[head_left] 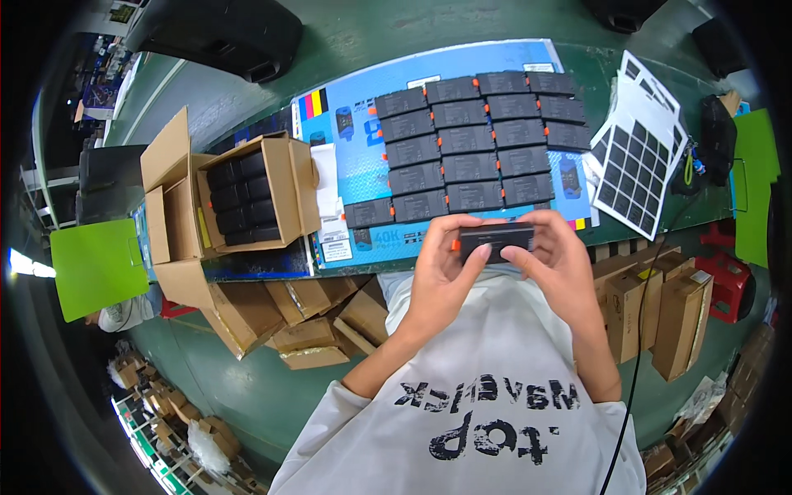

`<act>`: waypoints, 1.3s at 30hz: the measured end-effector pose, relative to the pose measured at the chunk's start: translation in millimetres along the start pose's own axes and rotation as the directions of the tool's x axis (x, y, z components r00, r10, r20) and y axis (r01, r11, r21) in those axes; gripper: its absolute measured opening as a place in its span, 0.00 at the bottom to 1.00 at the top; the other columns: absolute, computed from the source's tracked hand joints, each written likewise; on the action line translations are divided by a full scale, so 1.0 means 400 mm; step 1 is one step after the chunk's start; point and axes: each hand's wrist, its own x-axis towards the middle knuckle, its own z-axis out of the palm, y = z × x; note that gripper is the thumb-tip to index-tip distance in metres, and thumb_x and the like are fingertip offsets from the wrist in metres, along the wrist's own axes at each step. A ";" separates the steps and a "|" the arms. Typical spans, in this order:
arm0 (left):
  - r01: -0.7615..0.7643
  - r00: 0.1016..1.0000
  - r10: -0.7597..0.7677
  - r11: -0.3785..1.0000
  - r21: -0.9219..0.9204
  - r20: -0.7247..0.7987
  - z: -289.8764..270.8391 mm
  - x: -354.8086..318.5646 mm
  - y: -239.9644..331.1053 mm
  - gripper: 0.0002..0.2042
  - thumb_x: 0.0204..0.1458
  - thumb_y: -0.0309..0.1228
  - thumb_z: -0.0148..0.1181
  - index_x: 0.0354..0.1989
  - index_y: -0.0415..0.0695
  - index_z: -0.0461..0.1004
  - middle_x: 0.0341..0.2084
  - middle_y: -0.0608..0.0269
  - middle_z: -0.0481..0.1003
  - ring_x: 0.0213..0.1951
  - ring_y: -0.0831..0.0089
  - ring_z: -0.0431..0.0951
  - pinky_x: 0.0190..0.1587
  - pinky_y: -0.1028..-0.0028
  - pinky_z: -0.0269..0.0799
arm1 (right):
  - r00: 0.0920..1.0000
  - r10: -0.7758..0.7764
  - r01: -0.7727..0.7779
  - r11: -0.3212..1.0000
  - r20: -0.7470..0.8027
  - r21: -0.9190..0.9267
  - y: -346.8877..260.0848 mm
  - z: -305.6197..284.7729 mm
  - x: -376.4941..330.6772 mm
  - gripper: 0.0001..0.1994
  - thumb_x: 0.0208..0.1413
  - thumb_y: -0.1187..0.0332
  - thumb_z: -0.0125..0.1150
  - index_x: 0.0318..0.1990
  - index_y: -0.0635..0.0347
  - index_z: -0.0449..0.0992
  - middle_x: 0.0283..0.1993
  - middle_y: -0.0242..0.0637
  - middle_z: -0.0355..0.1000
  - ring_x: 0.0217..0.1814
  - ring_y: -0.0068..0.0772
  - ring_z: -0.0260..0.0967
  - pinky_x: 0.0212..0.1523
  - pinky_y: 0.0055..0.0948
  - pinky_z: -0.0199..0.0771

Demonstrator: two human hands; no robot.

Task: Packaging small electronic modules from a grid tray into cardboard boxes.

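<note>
In front of my chest I hold a black battery pack (499,237), a flat rectangular block with an orange piece at its left end. My left hand (445,268) closes round its left end, thumb on the near face. Its right end sits in my right hand (557,257), the thumb likewise on the near face and the fingers behind. Just beyond my hands, rows of similar black packs (470,167) with orange ends lie side by side on a blue printed sheet (363,157). More black packs (247,194) stand inside an open cardboard box (307,194) to the left.
White sheets of black square labels (634,177) lie on the green table's right side, near a coiled cable (691,165). Cardboard boxes (318,318) sit below the near edge, with others (652,305) at right. A red stool (728,285) and a black chair (219,37) stand around.
</note>
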 end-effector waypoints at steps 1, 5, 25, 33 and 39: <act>-0.041 0.998 0.041 0.999 0.005 -0.043 0.010 -0.003 0.006 0.14 0.65 0.17 0.57 0.58 0.37 0.67 0.58 0.48 0.75 0.60 0.67 0.75 0.63 0.67 0.71 | 1.000 -0.010 0.010 1.000 -0.005 -0.008 0.015 -0.009 0.012 0.20 0.56 0.77 0.72 0.54 0.66 0.73 0.42 0.35 0.77 0.37 0.23 0.75 0.37 0.22 0.74; -0.233 0.858 0.455 0.757 0.610 -0.238 -0.083 0.013 0.052 0.07 0.67 0.21 0.55 0.50 0.37 0.76 0.53 0.56 0.77 0.55 0.70 0.76 0.58 0.70 0.73 | 0.985 -0.095 0.105 0.993 -0.144 0.062 0.046 -0.087 0.089 0.19 0.60 0.74 0.69 0.57 0.69 0.76 0.37 0.34 0.77 0.34 0.21 0.74 0.37 0.22 0.73; 0.576 0.687 0.585 -0.079 0.814 -0.430 -0.723 -0.033 0.213 0.28 0.57 0.43 0.70 0.59 0.39 0.67 0.58 0.41 0.70 0.61 0.39 0.68 0.67 0.49 0.61 | 0.695 -0.542 0.068 0.703 -0.472 -0.708 0.116 -0.297 0.262 0.20 0.59 0.62 0.73 0.54 0.63 0.78 0.41 0.41 0.73 0.31 0.28 0.71 0.36 0.30 0.74; 0.668 0.655 0.553 -0.106 0.736 -0.515 -0.684 -0.023 0.256 0.27 0.53 0.39 0.73 0.56 0.43 0.67 0.56 0.40 0.70 0.60 0.38 0.68 0.66 0.50 0.62 | 0.510 -0.842 0.158 0.291 -0.174 -0.944 0.087 -0.616 0.392 0.21 0.55 0.78 0.55 0.58 0.66 0.70 0.62 0.53 0.69 0.69 0.55 0.64 0.72 0.46 0.61; 0.430 0.633 0.687 0.070 0.900 -0.356 -0.681 -0.053 0.269 0.24 0.57 0.37 0.70 0.56 0.41 0.69 0.53 0.49 0.72 0.55 0.56 0.75 0.55 0.61 0.72 | 0.515 -0.852 0.098 0.164 -0.091 -0.982 0.130 -0.651 0.431 0.25 0.54 0.74 0.56 0.62 0.66 0.72 0.65 0.51 0.70 0.67 0.54 0.66 0.69 0.45 0.66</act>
